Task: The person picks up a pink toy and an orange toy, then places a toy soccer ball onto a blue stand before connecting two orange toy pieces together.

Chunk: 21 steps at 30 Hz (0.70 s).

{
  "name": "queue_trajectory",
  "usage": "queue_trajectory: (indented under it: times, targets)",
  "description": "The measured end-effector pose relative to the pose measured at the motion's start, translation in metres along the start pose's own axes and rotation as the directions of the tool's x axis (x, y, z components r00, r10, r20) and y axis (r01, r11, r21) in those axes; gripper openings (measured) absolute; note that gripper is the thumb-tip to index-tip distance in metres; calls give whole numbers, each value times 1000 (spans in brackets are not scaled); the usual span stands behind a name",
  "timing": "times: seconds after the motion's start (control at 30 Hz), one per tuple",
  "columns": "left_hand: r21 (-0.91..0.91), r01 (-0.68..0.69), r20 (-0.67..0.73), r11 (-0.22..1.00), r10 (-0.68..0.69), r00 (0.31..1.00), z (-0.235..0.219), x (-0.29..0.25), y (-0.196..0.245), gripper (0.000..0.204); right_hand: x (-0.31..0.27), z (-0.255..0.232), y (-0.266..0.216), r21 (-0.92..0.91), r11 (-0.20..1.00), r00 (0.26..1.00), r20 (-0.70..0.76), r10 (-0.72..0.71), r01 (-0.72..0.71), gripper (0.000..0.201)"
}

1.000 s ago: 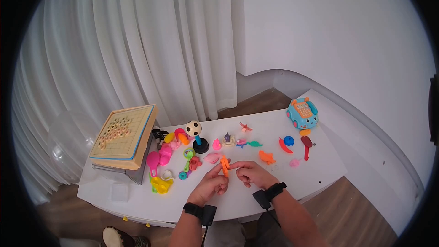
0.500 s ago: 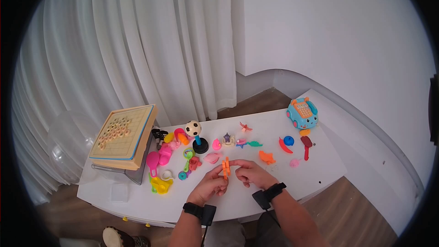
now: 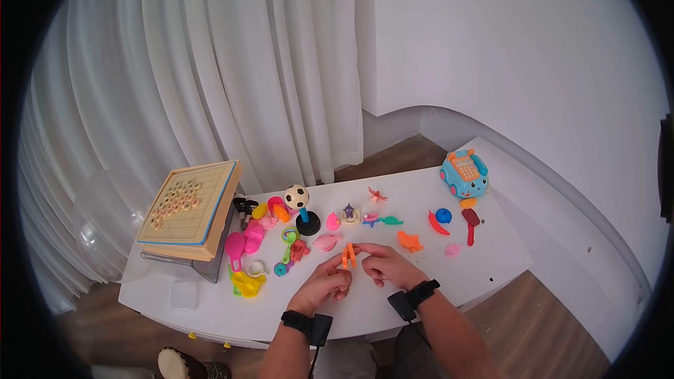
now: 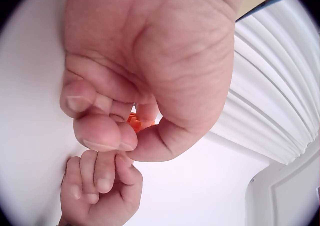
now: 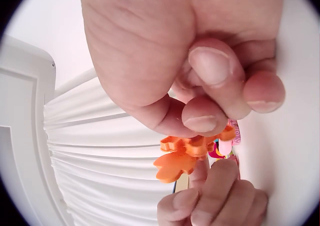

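Observation:
Between the two hands stands a small orange toy (image 3: 352,254), spread in an upturned V in the head view. The left hand (image 3: 323,286) pinches it from the left, its thumb and fingers curled. The right hand (image 3: 392,268) holds its upper right side by the fingertips. In the right wrist view the orange toy (image 5: 175,165) shows two scalloped pieces, one against the right fingertips and one beside the left hand's fingers. In the left wrist view only a bit of the orange toy (image 4: 133,121) shows behind the left thumb and fingers.
Beyond the hands lie a pink toy (image 3: 326,242) and an orange animal shape (image 3: 410,241). A football on a stand (image 3: 298,198), a board game box (image 3: 189,203) and several colourful toys sit left. A blue toy phone (image 3: 465,175) stands at the back right.
The orange toy has turned and its two pieces have spread from nearly side by side into an upturned V. Both hands have stayed almost in place.

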<state>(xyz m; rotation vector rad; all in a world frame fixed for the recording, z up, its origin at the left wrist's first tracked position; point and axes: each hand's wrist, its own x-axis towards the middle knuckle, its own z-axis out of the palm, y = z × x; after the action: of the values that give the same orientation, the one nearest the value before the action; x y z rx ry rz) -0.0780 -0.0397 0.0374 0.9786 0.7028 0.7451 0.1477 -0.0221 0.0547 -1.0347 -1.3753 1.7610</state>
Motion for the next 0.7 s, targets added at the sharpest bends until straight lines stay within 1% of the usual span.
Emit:
queue_trajectory:
  times: [0.07, 0.13, 0.3, 0.37, 0.47, 0.53, 0.6, 0.67, 0.7]
  targets:
    - [-13, -5, -13, 1000, 5, 1000, 1, -1, 0, 74, 1, 0, 0, -4, 999, 999, 16, 49, -49, 53]
    - [-33, -46, 1, 998, 46, 999, 4, -2, 3, 81, 4, -2, 4, -16, 998, 998, 21, 55, -54, 51]
    - [-17, -52, 10, 998, 52, 999, 1, 0, -1, 79, 11, -9, 16, -44, 998, 997, 49, 52, -49, 45]
    - [-21, -54, 3, 998, 54, 999, 2, 1, -1, 77, 12, -12, 19, -47, 999, 993, 116, 27, -21, 48]
    - [-14, -39, -26, 999, 39, 999, 1, 1, -2, 71, 11, -13, 20, -40, 999, 990, 139, -4, 9, 52]
    - [20, -4, 19, 1000, 3, 1000, -6, 5, -5, 66, 9, -11, 16, -23, 1000, 991, 134, -10, 13, 55]
    - [28, 0, 21, 1000, -1, 1000, -7, 6, -6, 66, 4, -7, 10, -5, 1000, 992, 128, -14, 15, 58]
    - [37, 4, 25, 999, -5, 1000, -4, 5, -4, 67, 0, -3, 3, -38, 999, 997, 80, -17, 20, 61]
    - [33, 14, 17, 999, -15, 1000, 0, 3, 0, 67, 1, -1, 2, -37, 999, 997, 80, -17, 20, 61]
